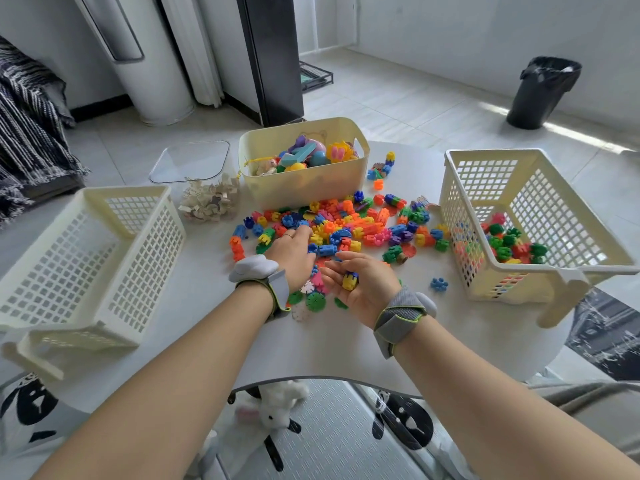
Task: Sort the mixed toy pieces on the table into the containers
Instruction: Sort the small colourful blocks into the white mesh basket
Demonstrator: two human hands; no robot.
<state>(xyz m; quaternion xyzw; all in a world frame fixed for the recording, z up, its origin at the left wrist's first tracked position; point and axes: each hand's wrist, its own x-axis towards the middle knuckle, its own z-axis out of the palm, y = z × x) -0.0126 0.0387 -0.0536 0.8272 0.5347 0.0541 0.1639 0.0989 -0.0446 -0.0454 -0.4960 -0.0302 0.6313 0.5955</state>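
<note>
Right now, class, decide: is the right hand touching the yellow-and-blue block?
Touching. The head view shows the yellow-and-blue block lying in the upturned right hand, its fingers curled around it.

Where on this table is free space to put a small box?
Free: the near strip of table between the left basket and the green discs; between the right hand and the right basket, with only a blue snowflake piece. Crowded: the block pile before the solid bin.
</note>
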